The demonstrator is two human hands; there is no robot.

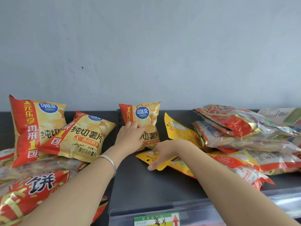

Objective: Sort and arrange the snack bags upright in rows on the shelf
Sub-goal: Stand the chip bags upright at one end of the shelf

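Left hand, fingers together, presses the upright Copico chip bag; right hand pinches a flat yellow packet.

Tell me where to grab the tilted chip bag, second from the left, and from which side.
Pinch the flat top seam of the tilted chip bag, coming from above. Its body is puffed, its base rests on other packs, and its left corner overlaps the leftmost bag; the top edge stands free.

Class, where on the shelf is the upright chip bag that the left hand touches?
Head view, centre: the upright chip bag stands at the shelf's back, between tilted chip bag and yellow pouch.
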